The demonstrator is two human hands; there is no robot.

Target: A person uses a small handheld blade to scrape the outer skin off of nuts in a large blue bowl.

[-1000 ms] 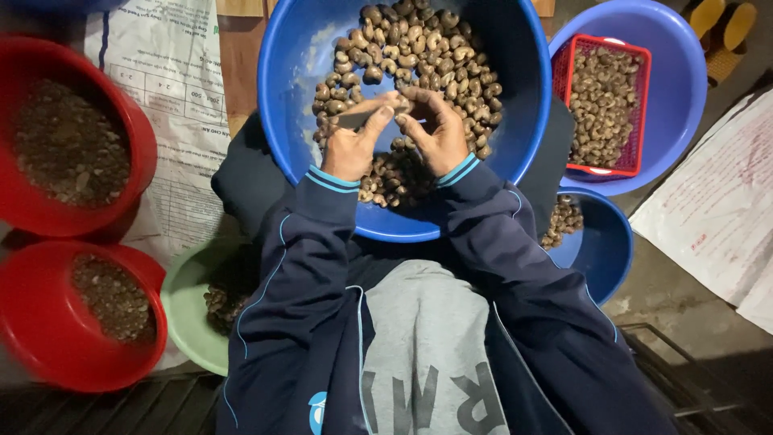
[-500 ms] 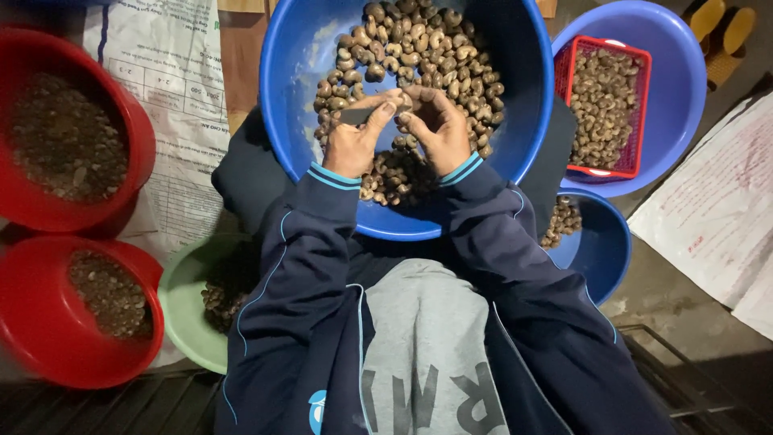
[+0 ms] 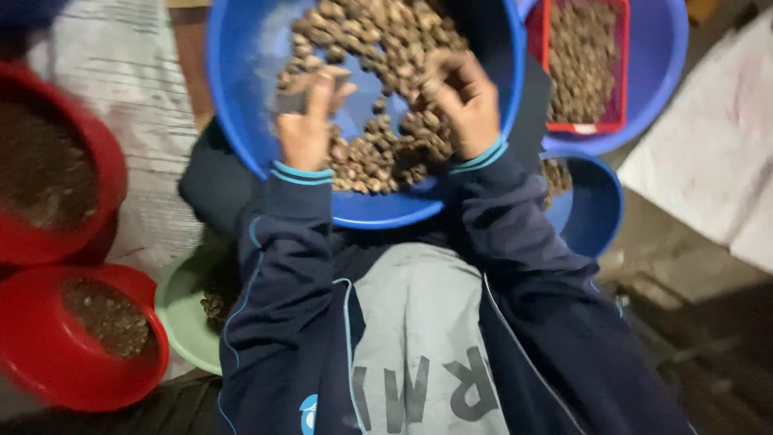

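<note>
Leftmost, two red tubs (image 3: 48, 173) of dark crumbly matter sit one behind the other, with a green bowl (image 3: 181, 310) of brown nuts just beside the nearer one. Next comes the big blue basin (image 3: 241, 121) on the lap, half full of nuts (image 3: 378, 153). Left hand (image 3: 304, 129) rests on the basin's near left side, its grip closed on a small dark tool (image 3: 294, 101) whose long axis runs roughly left to right, thumb laid over it. Right hand (image 3: 465, 105) is just across the heap, fingers curled down into the nuts; blur hides whether that grip is clamped on one. The nuts lie between the two hands and just ahead of both, the right hand nearer, touching them. Further right, a red basket (image 3: 616, 80) of nuts stands inside another blue basin (image 3: 668, 72), and a smaller blue bowl (image 3: 596, 213) sits below it
</note>
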